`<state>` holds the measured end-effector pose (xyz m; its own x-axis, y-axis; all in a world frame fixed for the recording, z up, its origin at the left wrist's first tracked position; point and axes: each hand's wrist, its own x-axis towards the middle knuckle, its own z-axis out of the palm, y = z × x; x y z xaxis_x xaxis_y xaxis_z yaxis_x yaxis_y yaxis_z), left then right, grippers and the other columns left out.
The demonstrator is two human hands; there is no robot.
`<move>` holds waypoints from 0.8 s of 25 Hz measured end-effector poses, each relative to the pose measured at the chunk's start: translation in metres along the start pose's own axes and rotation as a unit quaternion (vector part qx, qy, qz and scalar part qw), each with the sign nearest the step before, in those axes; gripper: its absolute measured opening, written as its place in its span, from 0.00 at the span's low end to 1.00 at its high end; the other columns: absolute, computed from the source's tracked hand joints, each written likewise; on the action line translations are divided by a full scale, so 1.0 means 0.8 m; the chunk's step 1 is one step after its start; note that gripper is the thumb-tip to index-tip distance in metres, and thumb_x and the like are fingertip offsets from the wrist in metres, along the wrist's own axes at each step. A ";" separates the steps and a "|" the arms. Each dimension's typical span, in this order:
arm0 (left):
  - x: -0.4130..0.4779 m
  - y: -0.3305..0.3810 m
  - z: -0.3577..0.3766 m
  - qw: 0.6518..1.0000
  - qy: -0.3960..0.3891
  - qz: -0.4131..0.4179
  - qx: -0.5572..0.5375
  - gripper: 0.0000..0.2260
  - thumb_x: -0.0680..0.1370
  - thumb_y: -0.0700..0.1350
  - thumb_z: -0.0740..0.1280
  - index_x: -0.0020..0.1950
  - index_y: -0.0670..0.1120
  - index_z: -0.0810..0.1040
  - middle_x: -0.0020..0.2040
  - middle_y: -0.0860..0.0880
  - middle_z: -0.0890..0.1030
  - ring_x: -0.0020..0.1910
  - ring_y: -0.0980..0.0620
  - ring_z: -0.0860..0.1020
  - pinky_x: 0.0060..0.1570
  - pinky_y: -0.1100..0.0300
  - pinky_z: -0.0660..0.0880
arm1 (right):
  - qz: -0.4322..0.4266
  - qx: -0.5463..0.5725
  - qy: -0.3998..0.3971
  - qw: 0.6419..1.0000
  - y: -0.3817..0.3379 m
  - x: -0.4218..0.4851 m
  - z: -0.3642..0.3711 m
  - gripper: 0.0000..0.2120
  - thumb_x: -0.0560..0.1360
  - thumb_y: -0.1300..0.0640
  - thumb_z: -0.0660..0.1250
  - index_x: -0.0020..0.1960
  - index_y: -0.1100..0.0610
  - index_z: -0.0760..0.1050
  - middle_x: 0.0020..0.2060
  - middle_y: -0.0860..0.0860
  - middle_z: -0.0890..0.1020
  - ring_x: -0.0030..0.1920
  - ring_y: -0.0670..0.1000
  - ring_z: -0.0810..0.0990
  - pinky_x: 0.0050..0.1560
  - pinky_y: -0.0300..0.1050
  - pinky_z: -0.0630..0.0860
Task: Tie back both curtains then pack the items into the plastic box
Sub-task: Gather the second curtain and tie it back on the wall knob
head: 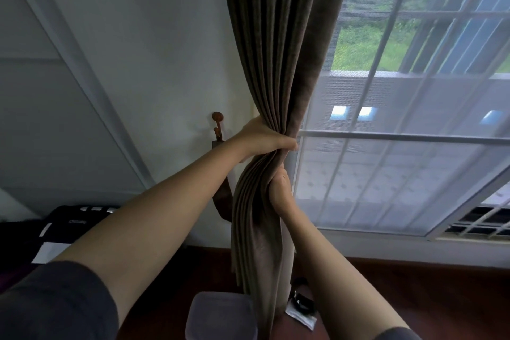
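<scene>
Brown curtain is hanging gathered beside the window, left hand wrapping round the bunched folds, right hand gripping them just below, tieback strap dangling from the wall hook.

I can't see the fingertips of my left hand or right hand; the curtain folds cover them. My left forearm hides much of the tieback strap. The floor packet is too blurred to identify.
</scene>
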<state>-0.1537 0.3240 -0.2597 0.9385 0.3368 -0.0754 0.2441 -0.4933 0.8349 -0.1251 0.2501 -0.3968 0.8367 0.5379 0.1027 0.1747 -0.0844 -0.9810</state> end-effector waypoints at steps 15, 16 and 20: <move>-0.031 -0.063 -0.089 0.992 0.112 -0.005 -0.057 0.20 0.65 0.42 0.75 0.56 0.48 0.78 0.53 0.50 0.80 0.51 0.55 0.79 0.48 0.65 0.75 | 0.070 0.123 -0.104 0.984 -0.009 0.034 0.035 0.25 0.82 0.43 0.42 0.67 0.51 0.70 0.60 0.53 0.78 0.63 0.49 0.74 0.65 0.45 0.69; -0.036 -0.070 -0.105 0.992 0.112 -0.011 -0.060 0.21 0.65 0.42 0.75 0.57 0.48 0.78 0.53 0.51 0.81 0.51 0.56 0.79 0.50 0.64 0.75 | 0.074 0.083 -0.096 0.989 -0.006 0.044 0.036 0.24 0.82 0.44 0.44 0.67 0.52 0.70 0.61 0.53 0.77 0.64 0.50 0.73 0.65 0.46 0.68; -0.057 -0.087 -0.158 0.992 0.120 -0.005 -0.036 0.18 0.68 0.40 0.74 0.55 0.52 0.77 0.48 0.59 0.79 0.49 0.63 0.77 0.48 0.68 0.72 | 0.089 -0.104 -0.143 0.980 -0.001 0.087 0.047 0.15 0.80 0.58 0.53 0.61 0.54 0.74 0.65 0.53 0.74 0.65 0.52 0.71 0.62 0.44 0.67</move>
<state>-0.2440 0.4442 -0.2451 0.8488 0.5272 0.0407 0.2273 -0.4332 0.8722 -0.0865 0.3191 -0.3953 0.6884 0.7103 -0.1471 0.1653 -0.3511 -0.9216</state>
